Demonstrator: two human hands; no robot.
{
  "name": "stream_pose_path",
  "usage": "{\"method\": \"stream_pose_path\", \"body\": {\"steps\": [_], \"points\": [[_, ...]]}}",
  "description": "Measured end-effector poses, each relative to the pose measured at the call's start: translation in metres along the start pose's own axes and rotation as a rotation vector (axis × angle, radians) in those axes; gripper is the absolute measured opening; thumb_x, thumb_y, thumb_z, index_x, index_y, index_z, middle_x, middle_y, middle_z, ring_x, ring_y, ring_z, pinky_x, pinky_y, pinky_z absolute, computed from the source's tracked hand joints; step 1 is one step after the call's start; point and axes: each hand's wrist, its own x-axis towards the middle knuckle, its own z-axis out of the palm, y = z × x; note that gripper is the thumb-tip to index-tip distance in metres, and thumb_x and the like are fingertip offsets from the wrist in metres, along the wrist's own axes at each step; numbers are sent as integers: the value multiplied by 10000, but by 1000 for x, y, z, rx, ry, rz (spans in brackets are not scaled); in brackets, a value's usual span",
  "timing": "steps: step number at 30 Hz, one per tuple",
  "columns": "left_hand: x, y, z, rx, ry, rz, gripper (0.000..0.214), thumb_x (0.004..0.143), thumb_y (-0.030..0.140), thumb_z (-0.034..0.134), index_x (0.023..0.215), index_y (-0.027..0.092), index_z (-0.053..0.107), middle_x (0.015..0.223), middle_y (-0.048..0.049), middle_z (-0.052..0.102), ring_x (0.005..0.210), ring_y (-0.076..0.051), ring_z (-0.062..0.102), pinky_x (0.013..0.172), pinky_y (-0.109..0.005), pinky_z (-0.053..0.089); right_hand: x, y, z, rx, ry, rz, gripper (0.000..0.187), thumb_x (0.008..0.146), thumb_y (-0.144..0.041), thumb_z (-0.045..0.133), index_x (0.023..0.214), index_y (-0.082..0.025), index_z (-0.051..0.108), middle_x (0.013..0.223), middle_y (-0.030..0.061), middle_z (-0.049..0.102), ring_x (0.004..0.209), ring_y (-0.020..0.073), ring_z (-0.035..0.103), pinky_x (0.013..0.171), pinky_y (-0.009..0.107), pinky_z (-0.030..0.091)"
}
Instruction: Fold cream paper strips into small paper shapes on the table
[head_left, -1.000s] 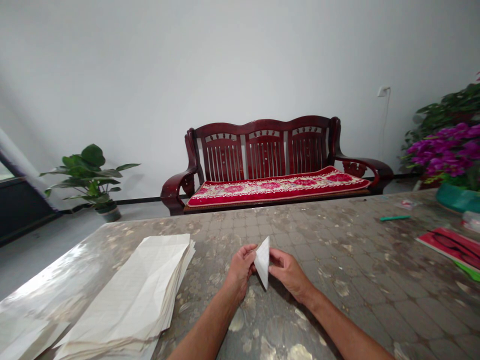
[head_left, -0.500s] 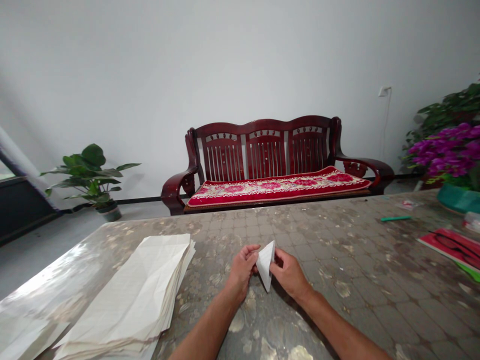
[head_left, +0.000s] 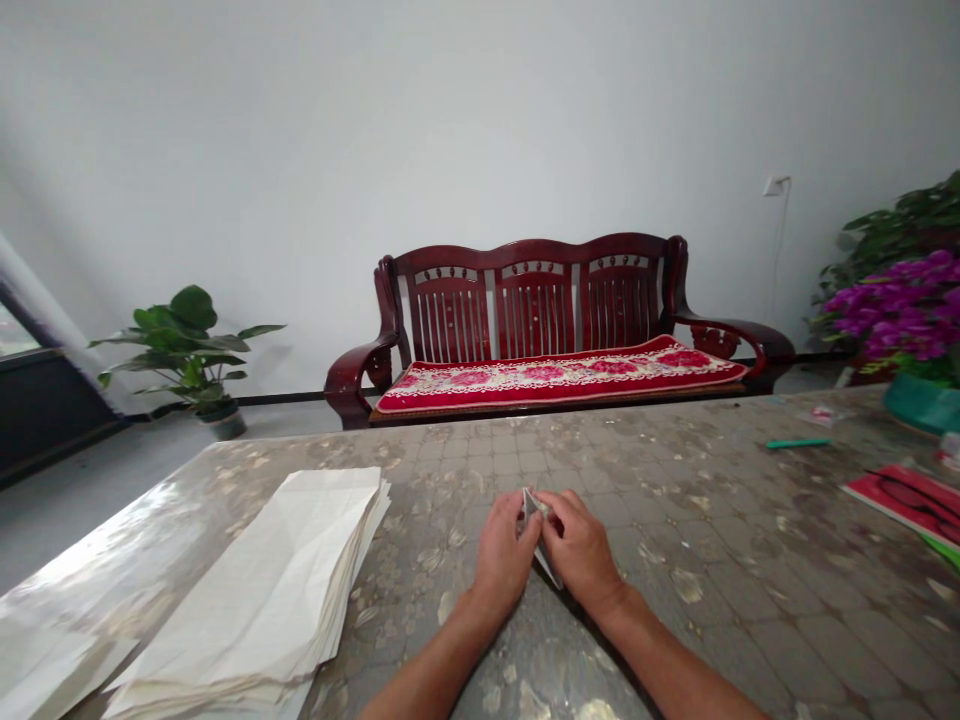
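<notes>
The folded paper triangle point(head_left: 531, 506) has closed up narrower than a moment ago, with most of it now hidden. The left hand point(head_left: 502, 560) and right hand point(head_left: 580, 553) pinch it tightly above the table point(head_left: 690, 530), near the front edge, right of the stacked paper sheets point(head_left: 255, 590).

Left hand point(head_left: 502, 560), right hand point(head_left: 581, 552), bare forearms point(head_left: 664, 670)

You are getting bright, even light, apparently coming from the window point(head_left: 16, 335) on your left, and glare is washing across the glossy table cover point(head_left: 112, 590). A soft shadow is falling beside your right hand point(head_left: 581, 555), while the wide lens is bending the frame's edges.
</notes>
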Motion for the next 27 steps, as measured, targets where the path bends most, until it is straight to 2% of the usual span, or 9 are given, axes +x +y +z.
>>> {"method": "stream_pose_path", "body": {"steps": [3,6,10,14,17,21,24,27], "points": [[0,-2,-2,-26,2,37,280,886,251,460,1053,208,680,1016,-71,670,986,-229,593,912,-362,463,2,2,1,13,61,25,326,810,-135,478,1051,-209,686,806,23,597,704,150,576,697,254,488],[0,-5,-3,-57,18,31,264,839,179,498,973,227,720,953,-66,686,958,-236,602,914,-363,466,3,4,3,23,88,72,326,787,-133,488,1045,-203,674,825,32,592,727,162,576,714,273,496],[4,-10,-4,-103,40,16,431,713,35,480,975,247,748,953,-46,700,957,-221,617,929,-350,470,1,9,8,42,13,120,444,713,-88,496,1121,-208,625,904,41,606,774,177,588,727,296,496],[8,-16,-8,-44,30,91,470,700,14,454,973,249,756,943,-47,698,938,-211,614,903,-331,475,0,12,11,52,-36,153,367,723,-85,475,1049,-202,597,912,39,609,813,180,588,748,294,483],[8,-22,-11,77,10,141,460,711,9,446,974,242,743,924,-50,693,947,-213,600,908,-333,458,0,12,7,-11,-130,90,322,701,-45,442,940,-209,583,924,35,605,856,177,583,765,277,461],[4,-25,-18,226,-38,123,449,711,-9,451,1000,239,689,929,-36,681,951,-207,592,870,-309,453,-1,10,-4,-178,-256,-12,306,716,-6,427,876,-214,584,893,35,612,859,184,576,768,273,436],[-3,-22,-26,315,-141,161,371,769,10,476,981,240,675,949,-38,681,957,-204,601,852,-292,458,-4,10,-13,-228,-322,-101,263,784,-24,458,870,-216,615,876,38,638,875,193,581,793,283,437],[-9,-20,-34,379,-262,260,278,853,95,519,1029,240,678,1022,-57,695,1008,-219,610,894,-313,470,-7,11,-18,-204,-389,-198,229,852,-83,500,944,-219,659,946,49,680,931,198,601,844,306,452]]}}
